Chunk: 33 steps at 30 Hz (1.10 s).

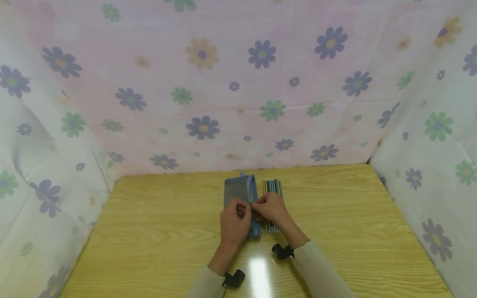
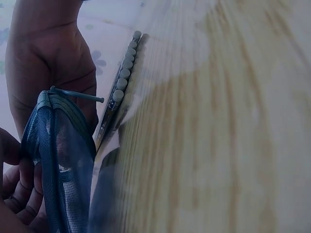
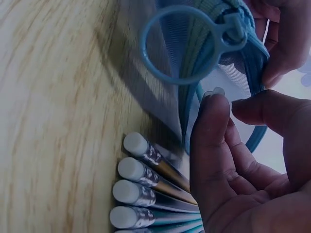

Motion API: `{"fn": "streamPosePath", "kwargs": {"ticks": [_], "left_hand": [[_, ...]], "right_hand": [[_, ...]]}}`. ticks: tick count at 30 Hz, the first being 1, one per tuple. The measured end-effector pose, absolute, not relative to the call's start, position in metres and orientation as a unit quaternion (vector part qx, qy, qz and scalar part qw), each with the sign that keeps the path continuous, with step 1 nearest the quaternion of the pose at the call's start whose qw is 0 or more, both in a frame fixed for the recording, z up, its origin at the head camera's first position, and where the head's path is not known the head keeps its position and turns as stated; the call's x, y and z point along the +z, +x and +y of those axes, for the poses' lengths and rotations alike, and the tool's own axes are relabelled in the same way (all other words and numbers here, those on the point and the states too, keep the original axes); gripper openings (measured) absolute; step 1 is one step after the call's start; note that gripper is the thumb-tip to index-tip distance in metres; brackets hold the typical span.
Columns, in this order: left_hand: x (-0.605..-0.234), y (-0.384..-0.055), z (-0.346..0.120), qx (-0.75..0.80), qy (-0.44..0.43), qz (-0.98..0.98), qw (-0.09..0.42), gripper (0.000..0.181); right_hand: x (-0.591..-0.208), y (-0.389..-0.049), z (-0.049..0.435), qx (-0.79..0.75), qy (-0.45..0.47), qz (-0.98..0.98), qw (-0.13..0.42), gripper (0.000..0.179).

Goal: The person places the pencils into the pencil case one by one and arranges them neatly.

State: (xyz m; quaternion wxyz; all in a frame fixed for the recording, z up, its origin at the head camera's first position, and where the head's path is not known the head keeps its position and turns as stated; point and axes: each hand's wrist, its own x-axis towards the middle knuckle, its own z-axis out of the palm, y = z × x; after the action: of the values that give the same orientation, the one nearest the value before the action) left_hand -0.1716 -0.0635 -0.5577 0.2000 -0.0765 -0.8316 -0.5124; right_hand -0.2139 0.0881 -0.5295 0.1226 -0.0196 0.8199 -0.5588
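A blue mesh zipper pouch [image 1: 236,189] lies near the middle of the table, its mouth parted. My left hand [image 1: 234,224] pinches one side of the rim between thumb and fingers. Close to the mouth is my right hand [image 1: 274,209]. In the right wrist view, a small gap shows between its thumb and index fingertip, with nothing visible between them. A round zipper pull [image 3: 145,43] hangs at the pouch's end. Just right of the pouch, several pencils [image 3: 133,191] with white erasers lie side by side, partly covered by my right hand in the head view.
The wooden table [image 1: 166,223] has a light glare near its front. Flower-printed cloth [image 1: 235,78] hangs along the back and both sides. Each wrist wears a black camera mount, such as the left one [image 1: 234,279].
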Motion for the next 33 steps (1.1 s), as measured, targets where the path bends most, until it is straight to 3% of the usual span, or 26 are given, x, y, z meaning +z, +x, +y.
{"fn": "streamPosePath", "kwargs": {"ticks": [33], "left_hand": [[-0.559,-0.174,-0.066,-0.525,-0.087,-0.823,0.201,0.01]], "right_hand": [[-0.536,-0.215,0.138,-0.486,0.008,0.873,0.036,0.015]]}}
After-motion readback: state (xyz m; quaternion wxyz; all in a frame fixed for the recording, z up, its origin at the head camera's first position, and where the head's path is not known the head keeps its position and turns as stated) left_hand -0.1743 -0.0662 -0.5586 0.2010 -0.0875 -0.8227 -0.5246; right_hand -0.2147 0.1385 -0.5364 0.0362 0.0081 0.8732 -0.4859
